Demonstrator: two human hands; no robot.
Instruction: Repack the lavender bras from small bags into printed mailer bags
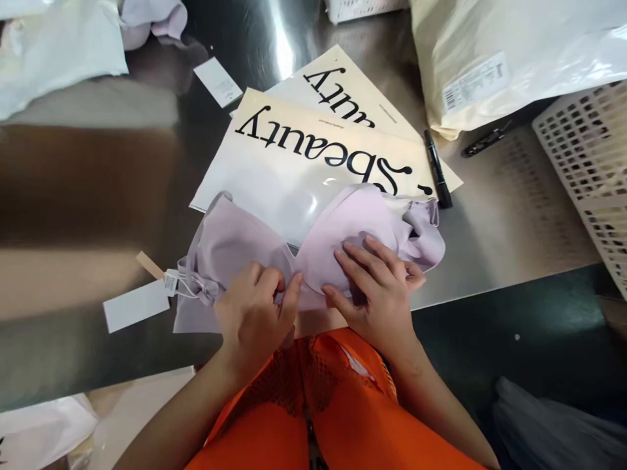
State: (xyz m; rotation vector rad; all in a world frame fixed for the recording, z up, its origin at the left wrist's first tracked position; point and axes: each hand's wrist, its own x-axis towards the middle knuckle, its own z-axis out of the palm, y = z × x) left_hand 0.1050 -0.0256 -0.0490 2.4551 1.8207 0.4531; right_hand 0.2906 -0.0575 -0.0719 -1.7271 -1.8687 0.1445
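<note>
A pale lilac bra [328,228] lies spread at the table's near edge, its cups facing up and overlapping a printed plastic bag [279,170]. My left hand [259,307] has its fingers curled on the bra's lower edge, left of the centre. On the right cup, my right hand [375,281] rests with its fingers spread and nearly flat. A white hang tag [137,305] and a small care label [171,282] trail from the bra's left side. The underside of the bra is hidden.
A second printed bag [337,72] sits under the first. A black marker [437,170] lies at their right. Beyond are a loose white tag [219,81], a large filled bag [490,59], a white perforated basket [592,163] and a black cutter-like tool [482,141]. Wrapped packages occupy the far left.
</note>
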